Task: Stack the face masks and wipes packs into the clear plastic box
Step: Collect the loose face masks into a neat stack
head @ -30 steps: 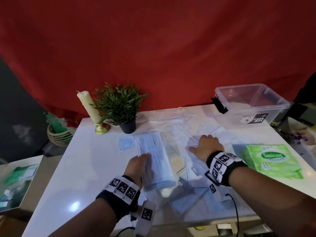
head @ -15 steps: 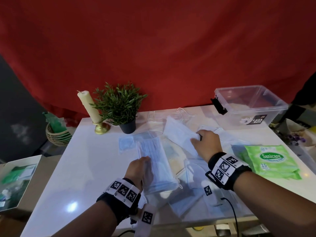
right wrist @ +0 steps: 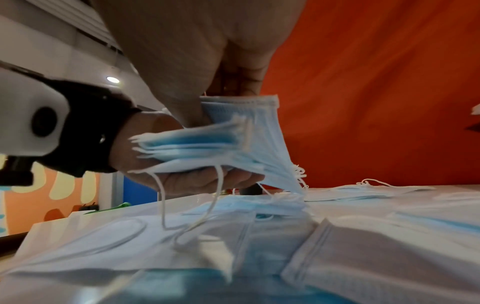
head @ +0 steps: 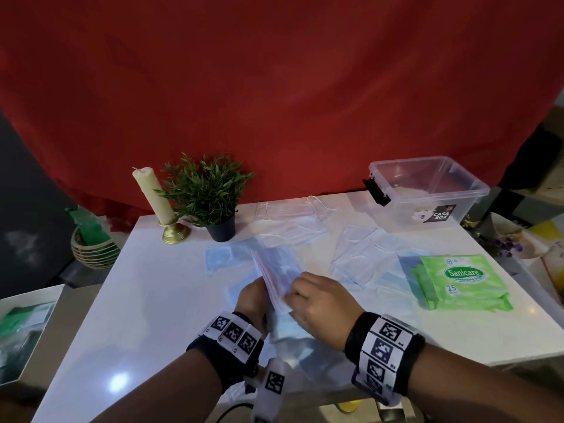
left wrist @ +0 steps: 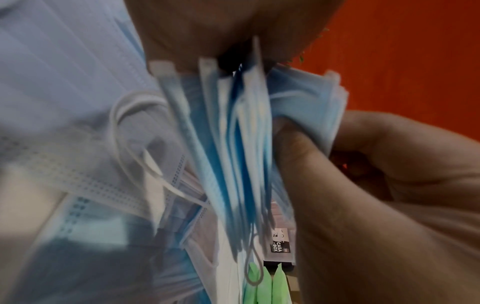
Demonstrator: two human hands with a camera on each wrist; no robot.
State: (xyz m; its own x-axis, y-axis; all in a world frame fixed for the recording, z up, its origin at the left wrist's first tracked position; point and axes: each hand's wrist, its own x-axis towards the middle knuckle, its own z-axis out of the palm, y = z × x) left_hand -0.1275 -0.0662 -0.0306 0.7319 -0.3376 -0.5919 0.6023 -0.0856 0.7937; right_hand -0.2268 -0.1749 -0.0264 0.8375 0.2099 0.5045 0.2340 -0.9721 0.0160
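Observation:
A stack of blue face masks (head: 276, 276) stands tilted on edge just above the white table (head: 152, 300). My left hand (head: 254, 300) grips its near end from the left. My right hand (head: 314, 300) pinches the same end from the right. In the left wrist view the mask stack (left wrist: 233, 144) hangs between both hands, ear loops dangling. The right wrist view shows the stack (right wrist: 221, 139) fanned out over loose masks (right wrist: 233, 236). More loose masks (head: 354, 254) lie spread across the table. Green wipes packs (head: 460, 279) lie at the right. The clear plastic box (head: 427, 206) stands open at the back right.
A candle on a brass holder (head: 158, 206) and a small potted plant (head: 210, 199) stand at the back left of the table. A woven basket (head: 91, 248) sits off the table's left edge. A red curtain hangs behind.
My right hand left the loose masks in the middle and came over to my left hand. The mask stack, lying flat before, is now lifted on edge between both hands.

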